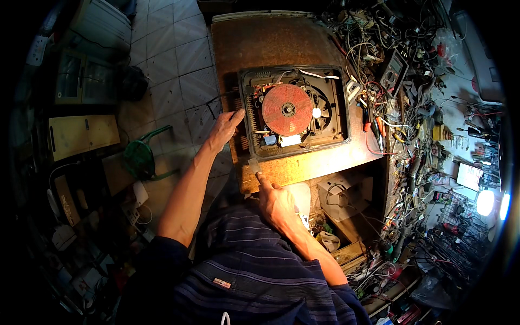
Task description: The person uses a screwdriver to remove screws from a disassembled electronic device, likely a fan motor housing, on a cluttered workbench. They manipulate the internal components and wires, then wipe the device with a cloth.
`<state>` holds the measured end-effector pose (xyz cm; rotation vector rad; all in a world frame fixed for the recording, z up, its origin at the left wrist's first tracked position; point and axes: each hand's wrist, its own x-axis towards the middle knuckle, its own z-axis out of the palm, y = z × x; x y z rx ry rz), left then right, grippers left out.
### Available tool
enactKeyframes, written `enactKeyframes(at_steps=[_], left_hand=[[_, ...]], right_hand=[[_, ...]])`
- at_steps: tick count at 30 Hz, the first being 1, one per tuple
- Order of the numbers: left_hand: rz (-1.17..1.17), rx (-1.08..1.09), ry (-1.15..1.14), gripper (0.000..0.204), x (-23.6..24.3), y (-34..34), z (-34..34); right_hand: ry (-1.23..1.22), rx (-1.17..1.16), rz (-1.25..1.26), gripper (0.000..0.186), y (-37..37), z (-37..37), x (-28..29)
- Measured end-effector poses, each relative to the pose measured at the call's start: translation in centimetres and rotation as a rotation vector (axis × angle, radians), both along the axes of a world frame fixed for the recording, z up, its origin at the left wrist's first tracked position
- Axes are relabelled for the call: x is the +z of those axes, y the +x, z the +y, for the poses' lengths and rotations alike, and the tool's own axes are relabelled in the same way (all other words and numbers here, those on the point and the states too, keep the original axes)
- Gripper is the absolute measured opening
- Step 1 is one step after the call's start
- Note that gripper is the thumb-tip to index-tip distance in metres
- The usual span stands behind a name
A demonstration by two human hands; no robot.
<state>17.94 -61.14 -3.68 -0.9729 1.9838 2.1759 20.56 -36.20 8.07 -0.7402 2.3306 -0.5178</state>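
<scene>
An opened induction cooker [246, 127] lies on the wooden bench, its black housing showing a fan and circuit parts. The round reddish coil [281, 122] sits inside with a metal piece at its centre. My left hand [225, 129] grips the cooker's left rim, thumb and fingers closed at the edge. Just below the cooker's lower left corner, my right hand [276, 203] is closed around what looks like a small flat brush [254, 164]. Its pale end points up at the housing, and most of its handle is hidden in my fingers.
Screwdrivers [377, 132] lie to the cooker's right, near a multimeter [394, 70] and a heap of tangled cables and parts. A white box [344, 197] stands beneath the wooden bench [271, 43]. A green plastic stool [139, 160] stands on the tiled floor at left.
</scene>
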Motion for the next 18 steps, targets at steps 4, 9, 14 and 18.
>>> enactKeyframes(at_steps=[4, 9, 14, 18], left_hand=[[-0.019, 0.03, 0.029, 0.05, -0.2, 0.0, 0.3], [-0.032, 0.032, 0.024, 0.05, 0.1, -0.1, 0.3], [0.008, 0.041, 0.03, 0.049, -0.6, 0.1, 0.3], [0.027, 0.022, 0.054, 0.05, -0.9, 0.2, 0.0]], right_hand=[[0.035, 0.042, 0.015, 0.047, 0.1, 0.1, -0.3], [0.036, 0.043, 0.026, 0.049, -0.1, 0.0, 0.1], [0.018, 0.006, 0.028, 0.047, -0.3, 0.1, 0.1], [-0.045, -0.003, -0.022, 0.044, -0.7, 0.3, -0.4]])
